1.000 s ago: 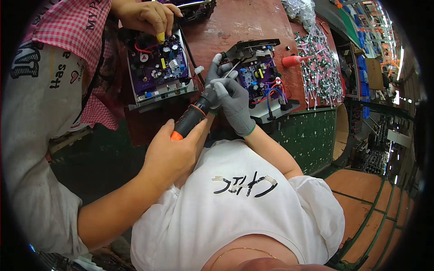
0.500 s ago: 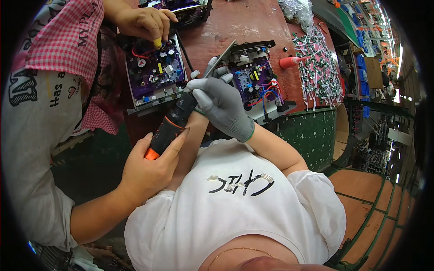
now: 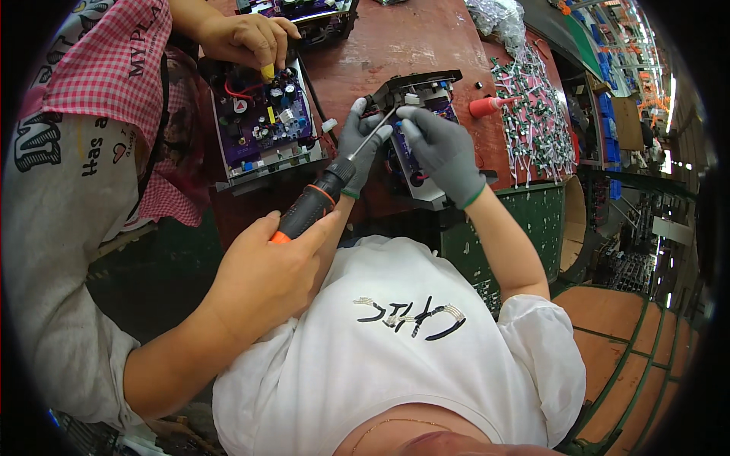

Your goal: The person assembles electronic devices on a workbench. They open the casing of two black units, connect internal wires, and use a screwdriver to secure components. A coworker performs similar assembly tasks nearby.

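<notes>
My left hand (image 3: pixel 363 144), in a grey glove, is closed at the left end of a black panel (image 3: pixel 427 78) on a circuit-board unit. My gloved right hand (image 3: pixel 449 156) reaches over the unit's purple board (image 3: pixel 401 156), fingertips pinched by the tip of a screwdriver bit. Anything between those fingertips is hidden. The bit belongs to a black-and-orange electric screwdriver (image 3: pixel 310 209), held by a co-worker's bare hand (image 3: pixel 266 270) and slanting up past my left thumb. My right hand covers much of the board.
Left of mine lies a second circuit-board unit (image 3: pixel 262 129); the co-worker's other hand (image 3: pixel 247 38) holds something yellow over it. Another unit (image 3: pixel 327 19) stands behind. At right are a red bottle (image 3: pixel 487 106) and a heap of small wired parts (image 3: pixel 532 121), with plastic bags (image 3: pixel 498 17) beyond.
My right hand has moved right, away from the screwdriver, onto the unit. The co-worker's screwdriver has shifted up and right, and its bit now shows. A light strip near my left hand no longer shows.
</notes>
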Demonstrator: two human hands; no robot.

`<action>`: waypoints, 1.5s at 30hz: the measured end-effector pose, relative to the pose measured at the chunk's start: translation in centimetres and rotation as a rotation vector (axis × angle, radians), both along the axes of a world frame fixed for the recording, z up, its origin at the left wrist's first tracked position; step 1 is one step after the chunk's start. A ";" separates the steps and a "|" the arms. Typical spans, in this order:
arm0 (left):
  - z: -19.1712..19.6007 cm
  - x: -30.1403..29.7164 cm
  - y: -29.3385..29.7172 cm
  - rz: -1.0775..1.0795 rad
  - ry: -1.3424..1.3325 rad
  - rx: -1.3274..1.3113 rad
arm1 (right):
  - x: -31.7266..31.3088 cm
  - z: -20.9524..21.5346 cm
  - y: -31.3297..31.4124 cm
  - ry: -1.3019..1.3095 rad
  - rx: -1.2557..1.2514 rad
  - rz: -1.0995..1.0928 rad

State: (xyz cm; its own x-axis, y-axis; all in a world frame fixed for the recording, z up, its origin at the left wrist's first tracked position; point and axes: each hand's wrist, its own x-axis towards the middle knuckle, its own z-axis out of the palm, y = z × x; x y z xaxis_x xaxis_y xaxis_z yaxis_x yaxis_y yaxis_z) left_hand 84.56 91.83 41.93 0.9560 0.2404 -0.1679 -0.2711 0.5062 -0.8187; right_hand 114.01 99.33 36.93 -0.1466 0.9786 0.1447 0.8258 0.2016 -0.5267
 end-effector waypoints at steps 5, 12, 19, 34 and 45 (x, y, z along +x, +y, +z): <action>2.6 2.2 1.7 0.177 -0.044 -0.843 | 2.2 -0.7 1.3 -0.303 0.199 0.159; 1.5 2.8 0.2 0.454 -1.170 -2.127 | 4.8 -0.7 2.0 -0.508 0.177 0.078; -0.3 2.6 0.4 0.370 -1.033 -1.881 | 5.0 0.1 0.5 -0.316 0.081 -0.014; -6.3 3.1 -3.4 0.324 0.286 0.288 | 1.7 1.2 2.2 -0.102 0.285 0.196; -10.0 8.1 1.2 0.348 1.070 1.108 | 0.4 -2.9 0.6 -0.543 0.167 0.054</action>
